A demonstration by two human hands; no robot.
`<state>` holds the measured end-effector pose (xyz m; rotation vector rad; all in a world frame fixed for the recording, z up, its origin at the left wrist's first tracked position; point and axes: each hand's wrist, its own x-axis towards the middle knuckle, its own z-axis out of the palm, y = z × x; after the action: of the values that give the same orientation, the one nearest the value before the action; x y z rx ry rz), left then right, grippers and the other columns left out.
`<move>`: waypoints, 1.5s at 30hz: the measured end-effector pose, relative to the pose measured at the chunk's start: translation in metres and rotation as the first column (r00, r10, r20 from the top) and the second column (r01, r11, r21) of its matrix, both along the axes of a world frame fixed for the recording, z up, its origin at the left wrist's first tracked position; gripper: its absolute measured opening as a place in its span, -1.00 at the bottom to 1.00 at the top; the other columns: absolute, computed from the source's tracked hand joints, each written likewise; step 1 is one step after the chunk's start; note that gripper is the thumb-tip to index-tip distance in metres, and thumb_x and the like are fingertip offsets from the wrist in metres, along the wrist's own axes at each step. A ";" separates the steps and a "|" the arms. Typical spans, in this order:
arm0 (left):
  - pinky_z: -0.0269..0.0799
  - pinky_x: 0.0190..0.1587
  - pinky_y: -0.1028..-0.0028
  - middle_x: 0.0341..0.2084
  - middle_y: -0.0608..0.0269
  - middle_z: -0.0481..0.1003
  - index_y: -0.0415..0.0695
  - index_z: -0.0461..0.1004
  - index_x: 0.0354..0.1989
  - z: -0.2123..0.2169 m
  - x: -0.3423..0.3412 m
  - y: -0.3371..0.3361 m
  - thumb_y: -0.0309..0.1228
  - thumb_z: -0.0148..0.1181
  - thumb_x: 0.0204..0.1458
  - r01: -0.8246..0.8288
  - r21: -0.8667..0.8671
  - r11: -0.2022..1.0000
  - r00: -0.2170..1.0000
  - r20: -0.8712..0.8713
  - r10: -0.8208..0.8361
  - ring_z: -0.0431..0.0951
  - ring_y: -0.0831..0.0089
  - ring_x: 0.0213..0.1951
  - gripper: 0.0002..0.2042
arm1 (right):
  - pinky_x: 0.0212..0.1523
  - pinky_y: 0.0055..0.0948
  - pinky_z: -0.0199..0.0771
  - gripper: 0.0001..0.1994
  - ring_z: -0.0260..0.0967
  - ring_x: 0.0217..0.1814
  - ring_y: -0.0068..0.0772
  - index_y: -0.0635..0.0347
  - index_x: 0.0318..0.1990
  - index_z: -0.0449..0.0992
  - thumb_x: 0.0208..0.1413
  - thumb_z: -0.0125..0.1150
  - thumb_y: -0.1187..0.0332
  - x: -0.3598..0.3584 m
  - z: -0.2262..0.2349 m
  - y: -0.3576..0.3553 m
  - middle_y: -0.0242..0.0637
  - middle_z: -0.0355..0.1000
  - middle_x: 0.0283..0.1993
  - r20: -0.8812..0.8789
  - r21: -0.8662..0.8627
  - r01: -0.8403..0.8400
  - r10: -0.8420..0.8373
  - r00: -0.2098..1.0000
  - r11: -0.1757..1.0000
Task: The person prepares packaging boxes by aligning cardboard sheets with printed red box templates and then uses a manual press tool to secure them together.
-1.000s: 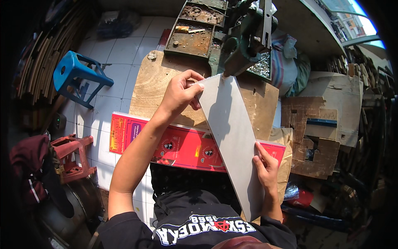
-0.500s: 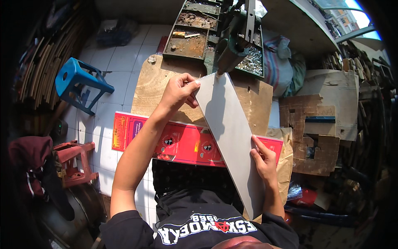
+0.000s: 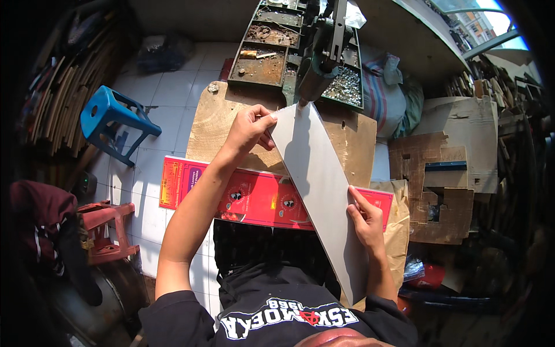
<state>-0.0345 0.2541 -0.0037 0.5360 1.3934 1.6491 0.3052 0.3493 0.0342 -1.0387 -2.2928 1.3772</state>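
My left hand grips the far left corner of a long grey cardboard strip. My right hand pinches the strip's right edge nearer my body. The strip runs diagonally from my lap up to the head of a green metal press machine, its far edge right under the machine's nose. It lies over a wooden board and a flat red printed carton.
A tray of metal bits sits behind the board. A blue plastic stool and a red stool stand at left on the tiled floor. Brown cardboard pieces and sacks pile at right.
The grey strip's far end has slid slightly forward toward the press head, with both hands keeping their hold on it.
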 end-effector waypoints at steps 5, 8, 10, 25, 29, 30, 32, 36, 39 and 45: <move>0.50 -0.65 0.56 -0.58 0.21 0.47 -0.26 0.40 -0.33 0.005 -0.001 0.001 -0.33 0.16 0.10 0.024 0.008 1.000 1.000 0.014 -0.024 0.55 0.46 -0.68 -0.79 | -0.53 -0.69 0.00 -0.55 -0.05 -0.53 -0.77 0.18 0.21 0.42 0.13 0.16 0.59 0.000 -0.001 0.001 -0.61 0.07 -0.54 -0.095 -0.032 -0.004 0.001 0.995 0.999; 0.49 -0.59 0.56 -0.61 0.29 0.45 -0.20 0.41 -0.33 0.017 0.003 -0.002 -0.27 0.14 0.14 0.113 -0.005 0.994 0.992 0.048 -0.113 0.53 0.50 -0.68 -0.78 | -0.52 -0.69 -0.09 -0.56 -0.09 -0.54 -0.79 0.21 0.22 0.39 0.16 0.11 0.60 0.007 0.002 -0.001 -0.64 0.05 -0.54 -0.112 -0.076 -0.047 0.038 0.993 0.996; 0.50 -0.57 0.57 -0.61 0.31 0.44 -0.20 0.41 -0.34 0.032 0.008 -0.010 -0.26 0.12 0.16 0.156 -0.045 0.987 0.987 0.048 -0.154 0.54 0.50 -0.66 -0.77 | -0.52 -0.66 -0.11 -0.59 -0.08 -0.53 -0.78 0.23 0.19 0.40 0.17 0.10 0.60 0.015 0.011 0.001 -0.61 0.10 -0.54 -0.110 -0.088 -0.094 0.084 0.990 0.992; 0.45 -0.56 0.63 -0.56 0.26 0.49 -0.28 0.42 -0.29 0.021 0.029 -0.071 -0.36 0.02 0.24 0.035 0.009 0.999 0.994 -0.102 -0.034 0.51 0.58 -0.64 -0.80 | -0.14 -0.28 0.49 -0.78 0.48 -0.16 -0.20 -0.02 -0.13 0.63 0.05 0.28 0.26 -0.160 0.005 0.168 -0.24 0.51 -0.23 0.093 0.685 -0.064 0.001 0.996 0.726; 0.45 -0.55 0.63 -0.56 0.26 0.48 -0.29 0.42 -0.29 0.020 0.028 -0.073 -0.35 0.03 0.23 0.033 0.023 0.999 0.996 -0.081 -0.031 0.51 0.57 -0.64 -0.79 | -0.08 -0.14 0.47 -0.78 0.43 -0.01 -0.11 -0.04 -0.13 0.61 0.04 0.24 0.27 -0.200 -0.004 0.198 -0.23 0.48 -0.13 0.299 0.786 -0.242 -0.008 0.954 0.569; 0.45 -0.55 0.63 -0.56 0.26 0.48 -0.29 0.42 -0.29 0.021 0.029 -0.073 -0.35 0.03 0.23 0.029 0.020 0.999 0.997 -0.072 -0.028 0.51 0.57 -0.64 -0.79 | -0.09 -0.13 0.47 -0.79 0.43 -0.02 -0.10 -0.03 -0.15 0.61 0.03 0.24 0.29 -0.207 -0.009 0.204 -0.23 0.48 -0.14 0.320 0.799 -0.265 -0.009 0.947 0.540; 0.46 -0.54 0.62 -0.55 0.25 0.48 -0.29 0.42 -0.29 0.020 0.028 -0.074 -0.34 0.04 0.23 0.029 0.019 0.999 0.998 -0.062 -0.027 0.51 0.56 -0.64 -0.78 | -0.11 -0.12 0.47 -0.84 0.45 -0.08 -0.09 0.04 -0.25 0.61 0.00 0.16 0.40 -0.216 -0.019 0.216 -0.19 0.49 -0.24 0.279 0.815 -0.249 0.022 0.960 0.523; 0.43 -0.53 0.66 -0.56 0.28 0.49 -0.26 0.43 -0.30 0.024 0.030 -0.074 -0.31 0.07 0.18 0.019 0.004 1.000 0.999 -0.043 -0.019 0.50 0.59 -0.64 -0.78 | -0.13 -0.15 0.46 -0.85 0.47 -0.18 -0.06 0.10 -0.33 0.60 -0.02 0.11 0.46 -0.217 -0.025 0.235 -0.14 0.49 -0.35 0.188 0.803 -0.238 0.147 0.971 0.547; 0.43 -0.53 0.66 -0.57 0.30 0.47 -0.26 0.43 -0.31 0.029 0.032 -0.073 -0.30 0.08 0.18 0.014 0.010 1.000 0.999 -0.044 -0.014 0.49 0.60 -0.64 -0.77 | -0.12 -0.16 0.46 -0.88 0.48 -0.16 -0.04 0.13 -0.32 0.59 0.02 0.13 0.45 -0.213 -0.026 0.241 -0.12 0.51 -0.31 0.149 0.785 -0.220 0.168 0.974 0.579; 0.49 -0.51 0.59 -0.57 0.30 0.43 -0.30 0.42 -0.28 0.021 0.028 -0.076 -0.36 0.04 0.21 0.038 0.044 0.998 0.999 -0.022 -0.037 0.50 0.54 -0.63 -0.79 | -0.17 -0.26 0.45 -0.89 0.51 -0.21 -0.17 0.20 -0.25 0.57 0.10 0.18 0.43 -0.209 -0.012 0.234 -0.10 0.54 -0.27 0.148 0.727 -0.160 0.075 0.986 0.668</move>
<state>-0.0064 0.1779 0.0169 0.6031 1.3570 1.6520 0.0967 0.5835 0.0219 -0.6902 -2.6430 0.2939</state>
